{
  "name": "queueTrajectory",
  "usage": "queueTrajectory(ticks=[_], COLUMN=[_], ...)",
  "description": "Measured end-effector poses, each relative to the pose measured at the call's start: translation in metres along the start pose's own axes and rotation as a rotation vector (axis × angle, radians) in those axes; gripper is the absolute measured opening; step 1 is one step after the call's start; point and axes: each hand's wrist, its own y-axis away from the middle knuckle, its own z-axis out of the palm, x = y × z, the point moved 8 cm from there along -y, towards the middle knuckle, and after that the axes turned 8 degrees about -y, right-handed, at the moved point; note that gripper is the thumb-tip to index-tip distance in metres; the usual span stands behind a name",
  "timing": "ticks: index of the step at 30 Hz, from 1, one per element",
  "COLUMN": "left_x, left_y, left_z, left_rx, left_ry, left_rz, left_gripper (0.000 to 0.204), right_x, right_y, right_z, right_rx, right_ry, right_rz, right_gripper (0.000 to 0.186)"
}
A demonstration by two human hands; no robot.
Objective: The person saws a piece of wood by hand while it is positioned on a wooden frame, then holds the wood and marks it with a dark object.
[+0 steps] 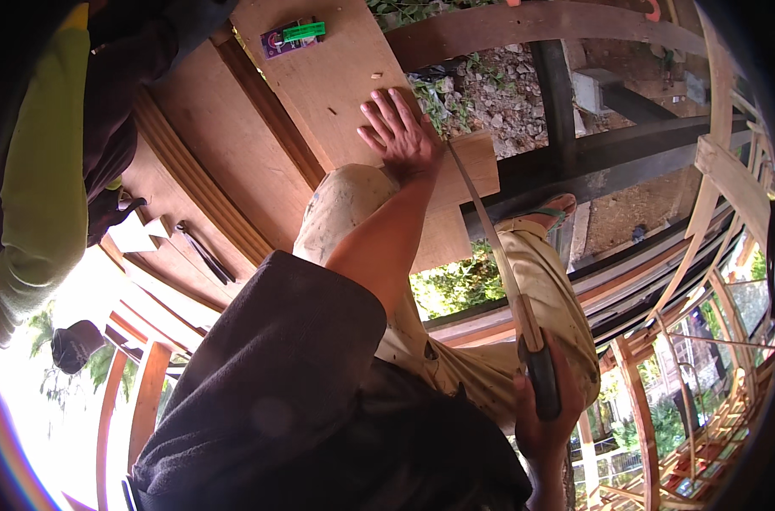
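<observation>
My right hand grips the dark handle of a handsaw, whose long blade slants up and to the left. The blade's tip reaches the right edge of a plywood board. My left hand lies flat on that board with its fingers spread, just left of the blade tip. Beside the blade, a smaller piece of the plywood sticks out to the right. My knee in light, stained trousers rests against the board below my left hand.
A purple packet with a green item lies on the board's far end. Pincers lie on wood at left, near another person's yellow-green sleeve. Dark beams cross above rubble. My sandalled foot is at right.
</observation>
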Motion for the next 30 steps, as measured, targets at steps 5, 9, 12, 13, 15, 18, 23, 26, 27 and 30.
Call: queueTrajectory(ticks=[5,9,12,13,15,18,23,26,27,30], left_x=[0.013,0.021,0.003,0.002,-0.001,0.003,0.03,0.021,0.013,-0.007], left_y=[0.002,0.017,-0.002,0.006,0.0,0.001,0.01,0.017,0.008,0.008], left_z=[-0.001,0.0,0.004,0.003,-0.003,-0.004,-0.005,0.005,0.007,-0.001], left_rx=[-0.016,-0.055,-0.016,-0.031,-0.021,-0.008,-0.058,-0.083,-0.072,-0.064], left_ry=[0.001,0.043,-0.013,0.008,0.031,0.027,0.127,0.078,0.06,0.067], left_rz=[0.03,0.044,-0.004,0.001,-0.005,-0.011,0.031,0.054,0.042,0.011], left_gripper=[0.082,0.083,0.08,0.08,0.08,0.079,0.079,0.082,0.083,0.082], right_x=[0.058,0.053,0.024,0.018,-0.005,0.03,0.06,0.061,0.056,0.034], right_y=[-0.139,-0.163,-0.089,-0.053,-0.009,-0.032,-0.22,-0.179,-0.145,-0.037], right_z=[0.076,0.088,0.055,0.036,0.007,0.02,0.114,0.106,0.09,0.041], right_rx=[0.002,-0.028,0.022,0.02,0.016,0.052,0.037,0.064,0.077,0.009], right_ry=[-0.069,0.003,-0.059,-0.083,0.078,-0.019,0.042,0.012,-0.024,0.004], right_rz=[-0.01,-0.016,-0.044,0.013,-0.074,-0.167,-0.178,-0.114,-0.09,0.024], right_gripper=[0.047,0.046,0.047,0.048,0.05,0.051,0.027,0.034,0.039,0.049])
